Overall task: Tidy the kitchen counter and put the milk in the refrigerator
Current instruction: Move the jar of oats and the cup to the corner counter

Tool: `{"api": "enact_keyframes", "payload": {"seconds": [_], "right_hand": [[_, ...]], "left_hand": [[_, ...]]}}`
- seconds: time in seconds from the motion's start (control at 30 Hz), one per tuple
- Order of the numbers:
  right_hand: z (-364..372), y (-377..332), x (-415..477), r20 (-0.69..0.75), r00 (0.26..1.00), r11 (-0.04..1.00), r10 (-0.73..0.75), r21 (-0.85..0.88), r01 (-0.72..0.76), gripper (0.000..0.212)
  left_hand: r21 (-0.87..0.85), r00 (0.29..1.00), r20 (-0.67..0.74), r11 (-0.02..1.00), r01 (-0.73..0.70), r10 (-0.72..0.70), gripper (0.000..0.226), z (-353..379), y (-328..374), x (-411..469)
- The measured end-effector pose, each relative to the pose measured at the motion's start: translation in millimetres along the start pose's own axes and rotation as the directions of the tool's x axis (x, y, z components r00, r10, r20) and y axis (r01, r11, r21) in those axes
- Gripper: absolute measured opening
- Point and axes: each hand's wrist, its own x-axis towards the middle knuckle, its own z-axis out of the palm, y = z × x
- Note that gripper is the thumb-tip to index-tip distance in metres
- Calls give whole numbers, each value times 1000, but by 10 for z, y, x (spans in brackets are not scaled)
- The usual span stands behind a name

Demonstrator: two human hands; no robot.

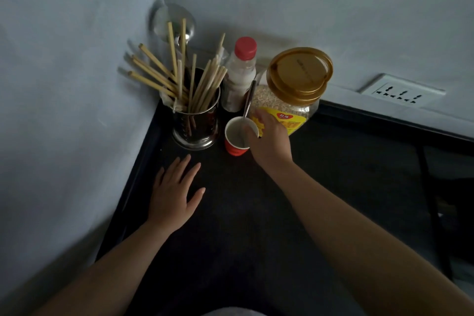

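A milk bottle (pixel 241 74) with a red cap stands in the corner of the dark counter (pixel 256 213). In front of it sits a red paper cup (pixel 237 136) with a metal spoon (pixel 248 102) leaning in it. My right hand (pixel 272 141) is at the cup's right rim, fingers curled on it. A clear oat jar (pixel 295 90) with a gold lid and yellow label stands just behind that hand. My left hand (pixel 174 192) lies flat on the counter, fingers spread, holding nothing.
A steel holder (pixel 196 123) full of chopsticks and a ladle stands at the left wall. Grey walls close the corner on two sides. A white socket (pixel 402 91) is on the right wall. The counter's right edge drops off near a dark frame (pixel 436 200).
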Motion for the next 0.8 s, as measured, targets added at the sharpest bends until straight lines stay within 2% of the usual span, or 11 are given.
{"api": "enact_keyframes", "payload": {"seconds": [0.17,0.4,0.53,0.7,0.8], "right_hand": [[229,-41,47,20,992,989,124,82,-125,40],[254,-54,82,-37,963,952,266,166,-257,27],[240,-71,132,-83,957,944,279,205,-258,13],[239,-58,125,-94,955,942,280,218,-254,11],[186,-58,88,-70,980,967,186,192,-170,11]], "left_hand": [[-13,1000,-5,1000,16,-16,60,3,0,8],[-23,1000,-22,1000,13,-13,60,21,-4,2],[-40,999,-34,999,7,-8,59,32,-12,3],[-33,999,-41,999,8,-10,59,41,0,7],[-21,999,-38,1000,9,-10,60,34,-8,9]]}}
